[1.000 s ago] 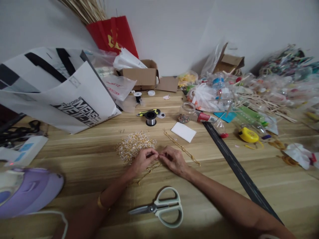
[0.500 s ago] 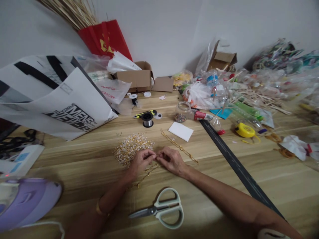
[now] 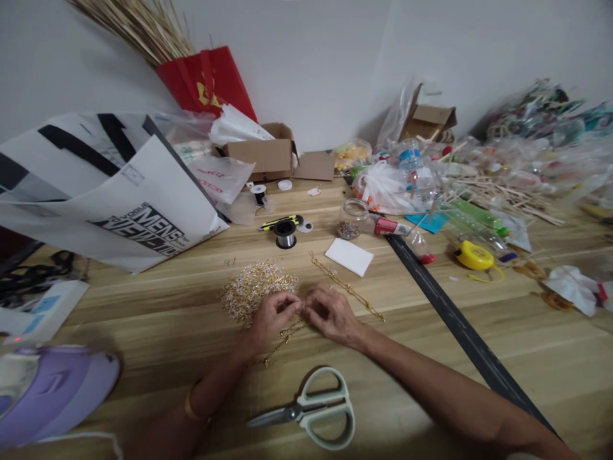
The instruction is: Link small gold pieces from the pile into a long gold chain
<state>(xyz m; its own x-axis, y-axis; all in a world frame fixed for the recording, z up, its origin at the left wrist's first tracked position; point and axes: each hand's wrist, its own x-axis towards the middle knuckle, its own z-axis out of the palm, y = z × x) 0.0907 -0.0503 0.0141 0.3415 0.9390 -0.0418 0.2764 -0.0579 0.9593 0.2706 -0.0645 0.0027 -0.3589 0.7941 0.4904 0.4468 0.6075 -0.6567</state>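
Note:
My left hand (image 3: 274, 319) is closed in a pinch at the right edge of a pile of clear and gold beads (image 3: 253, 287). Facing it, my right hand (image 3: 332, 314) also pinches, fingertips almost touching those of the left. What lies between the fingertips is too small to make out. A gold chain (image 3: 282, 345) trails on the table below the left fingers. Another gold chain (image 3: 349, 289) lies just beyond the right hand. White-handled scissors (image 3: 311, 409) rest nearer to me, blades pointing left.
Past the hands are a wire spool (image 3: 286, 234), a white card (image 3: 349, 257) and a bead jar (image 3: 352, 220). A purple iron (image 3: 62, 390) sits at left below a large paper bag (image 3: 143, 211). A yellow tape measure (image 3: 474, 255) and plastic bottles lie right.
The view has shifted slightly, so everything appears a little lower. Both hands keep their pinch at nearly the same spot, with the right fingers slightly changed in pose.

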